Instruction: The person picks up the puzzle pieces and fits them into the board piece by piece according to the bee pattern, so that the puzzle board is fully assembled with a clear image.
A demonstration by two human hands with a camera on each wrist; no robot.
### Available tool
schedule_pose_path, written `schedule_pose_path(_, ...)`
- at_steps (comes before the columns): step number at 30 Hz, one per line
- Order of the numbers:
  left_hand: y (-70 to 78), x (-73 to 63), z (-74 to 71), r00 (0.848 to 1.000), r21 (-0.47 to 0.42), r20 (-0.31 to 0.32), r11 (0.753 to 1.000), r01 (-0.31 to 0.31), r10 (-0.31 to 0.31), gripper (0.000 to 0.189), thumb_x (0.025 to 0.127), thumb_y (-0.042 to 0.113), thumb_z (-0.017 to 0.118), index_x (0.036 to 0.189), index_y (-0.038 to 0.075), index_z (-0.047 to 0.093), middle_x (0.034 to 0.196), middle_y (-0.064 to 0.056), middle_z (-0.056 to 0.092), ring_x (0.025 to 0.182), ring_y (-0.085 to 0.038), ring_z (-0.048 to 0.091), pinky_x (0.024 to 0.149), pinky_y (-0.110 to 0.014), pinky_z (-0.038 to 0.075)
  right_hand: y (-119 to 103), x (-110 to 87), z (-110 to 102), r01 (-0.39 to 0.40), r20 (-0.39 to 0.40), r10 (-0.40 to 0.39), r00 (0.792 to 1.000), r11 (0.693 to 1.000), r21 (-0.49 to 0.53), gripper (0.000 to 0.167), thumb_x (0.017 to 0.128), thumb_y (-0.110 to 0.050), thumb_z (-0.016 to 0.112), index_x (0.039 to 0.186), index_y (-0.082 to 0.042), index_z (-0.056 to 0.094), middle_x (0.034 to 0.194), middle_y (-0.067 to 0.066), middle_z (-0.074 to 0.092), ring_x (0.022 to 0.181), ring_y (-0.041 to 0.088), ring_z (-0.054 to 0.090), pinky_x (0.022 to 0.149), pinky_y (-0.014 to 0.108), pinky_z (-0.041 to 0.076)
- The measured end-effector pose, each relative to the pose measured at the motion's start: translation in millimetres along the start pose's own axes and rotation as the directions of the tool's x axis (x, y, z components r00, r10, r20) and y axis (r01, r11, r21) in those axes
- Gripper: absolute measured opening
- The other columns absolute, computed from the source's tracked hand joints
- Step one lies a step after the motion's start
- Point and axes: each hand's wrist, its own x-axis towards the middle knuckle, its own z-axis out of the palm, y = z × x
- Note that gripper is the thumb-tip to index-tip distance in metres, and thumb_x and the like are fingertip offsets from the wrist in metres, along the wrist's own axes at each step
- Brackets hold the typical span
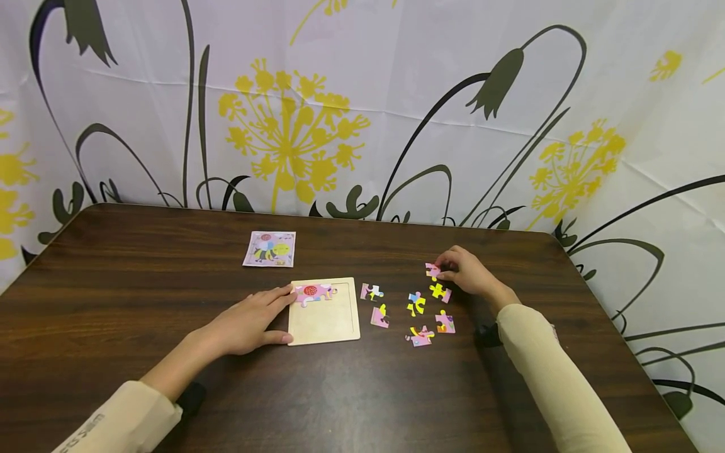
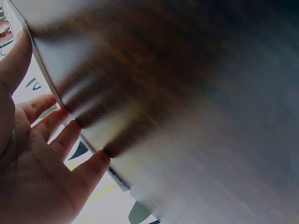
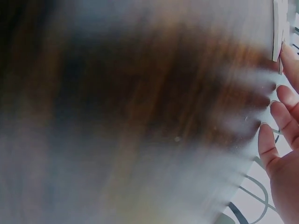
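My left hand point(image 1: 249, 319) lies at the left side of a pale wooden puzzle tray point(image 1: 323, 325), thumb and fingers spread along its edge. Joined pink pieces point(image 1: 314, 293) sit at the tray's upper left. At the right, my right hand point(image 1: 467, 272) pinches a pink jigsaw puzzle piece point(image 1: 432, 269) between thumb and index finger, at table level. Just below that piece lies a yellow and pink piece point(image 1: 438, 291). In the left wrist view, the fingertips of the left hand point(image 2: 42, 144) touch the tray's edge. The right hand point(image 3: 286, 135) shows only partly in its wrist view.
Between tray and right hand lie several loose pieces, among them a blue and yellow one point(image 1: 416, 304) and a pink one point(image 1: 445, 323). A picture card with a bee point(image 1: 269, 249) lies behind the tray. A patterned curtain point(image 1: 419, 75) hangs behind the brown table point(image 1: 340, 402).
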Motion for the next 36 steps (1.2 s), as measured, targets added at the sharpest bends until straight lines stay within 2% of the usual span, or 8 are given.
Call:
schedule_pose_path(8,0.7,0.5,0.0,1.000,-0.006,0.006,1.000,0.003,-0.003,0.072,0.083,0.040,0.064,0.136,-0.002,0.039,0.140,-0.024,0.034,0.125,-0.042,0.034,0.096,-0.060,0.028,-0.7,-2.3,0.9,0.050,-0.025,-0.051,0.998,0.999,-0.009,0.018,0.079,-0.004,0.070,0.095,0.001,0.062,0.090,0.011,0.052,0.081,0.025,0.049,0.074,0.040,0.042)
schedule_pose_path(17,0.6,0.7,2.1,1.000,-0.005,-0.002,1.000,-0.004,0.004,0.069,0.084,0.038,0.063,0.135,-0.001,0.039,0.139,-0.024,0.035,0.124,-0.042,0.034,0.095,-0.061,0.028,-3.7,-5.3,-1.6,0.072,-0.007,-0.072,0.997,0.997,-0.034,0.016,0.079,-0.004,0.070,0.092,0.000,0.062,0.091,0.010,0.052,0.079,0.023,0.049,0.071,0.038,0.042)
schedule_pose_path(25,0.5,0.4,2.5,1.000,0.001,-0.007,1.000,-0.006,0.006,0.070,0.083,0.038,0.063,0.135,-0.001,0.039,0.139,-0.024,0.035,0.124,-0.042,0.034,0.096,-0.060,0.028,-5.9,-7.7,-4.3,0.053,0.006,-0.053,0.999,0.998,-0.022,0.015,0.081,-0.003,0.068,0.094,0.001,0.061,0.093,0.012,0.055,0.080,0.023,0.051,0.072,0.039,0.043)
schedule_pose_path(30,0.0,0.0,2.5,1.000,0.001,-0.004,1.000,-0.003,0.003,0.070,0.083,0.039,0.063,0.136,-0.001,0.039,0.139,-0.024,0.034,0.124,-0.042,0.034,0.096,-0.060,0.028,-16.0,-7.3,-8.6,0.064,0.022,-0.064,0.998,0.998,-0.016,0.017,0.082,-0.005,0.067,0.097,0.000,0.060,0.097,0.011,0.057,0.084,0.023,0.052,0.077,0.041,0.045)
schedule_pose_path(36,-0.5,-0.5,2.2,1.000,0.002,-0.001,1.000,-0.005,0.005,0.070,0.084,0.039,0.062,0.136,-0.001,0.039,0.139,-0.025,0.034,0.124,-0.042,0.034,0.095,-0.060,0.029,-35.3,-3.9,-12.7,0.140,0.019,-0.140,0.990,0.990,0.024,0.018,0.082,-0.004,0.067,0.098,0.000,0.060,0.097,0.009,0.058,0.086,0.023,0.055,0.077,0.041,0.046)
